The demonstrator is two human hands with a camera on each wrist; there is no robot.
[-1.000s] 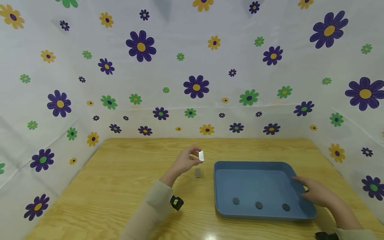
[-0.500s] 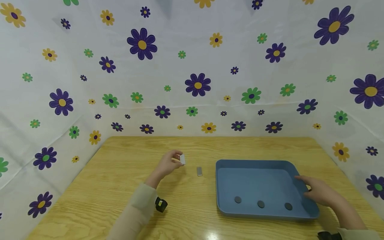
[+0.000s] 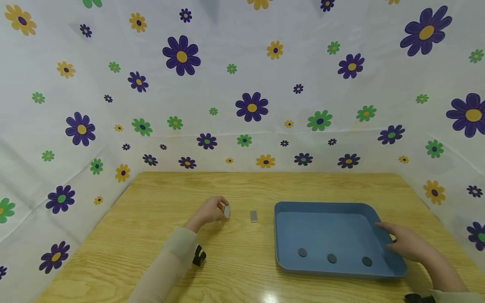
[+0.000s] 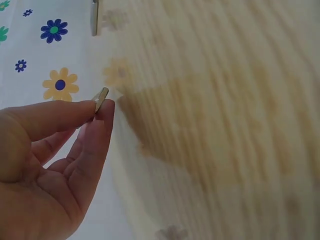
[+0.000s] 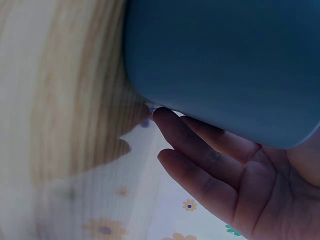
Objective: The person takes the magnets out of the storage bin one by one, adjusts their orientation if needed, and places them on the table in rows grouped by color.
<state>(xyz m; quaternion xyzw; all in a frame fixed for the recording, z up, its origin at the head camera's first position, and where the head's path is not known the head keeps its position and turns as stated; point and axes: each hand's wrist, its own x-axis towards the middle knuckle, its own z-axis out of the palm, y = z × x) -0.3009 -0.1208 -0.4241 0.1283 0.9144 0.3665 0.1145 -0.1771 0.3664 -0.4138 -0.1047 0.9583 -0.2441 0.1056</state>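
Observation:
My left hand [image 3: 209, 211] pinches a small flat silver rectangular piece [image 3: 227, 211] between thumb and fingertips, low over the left half of the wooden table. The left wrist view has the piece [image 4: 102, 96] edge-on at the fingertips. To its right lies a similar flat grey metal piece [image 3: 254, 216] on the wood. At the right end of a blue tray [image 3: 322, 227], my right hand [image 3: 407, 243] holds the side wall, thumb over the rim. From the right wrist view, the fingers [image 5: 200, 160] lie along the tray's outer wall [image 5: 215, 65].
Three dark round discs lie in a row along the tray's near side: a left one [image 3: 302, 252], a middle one [image 3: 331, 258] and a right one [image 3: 366, 261]. A flower-printed white cloth [image 3: 212, 84] stands behind and beside the table [image 3: 132, 235].
My left hand has moved leftward from above the grey piece and then down toward the table, still pinching the silver piece. The right hand stays at the tray's end.

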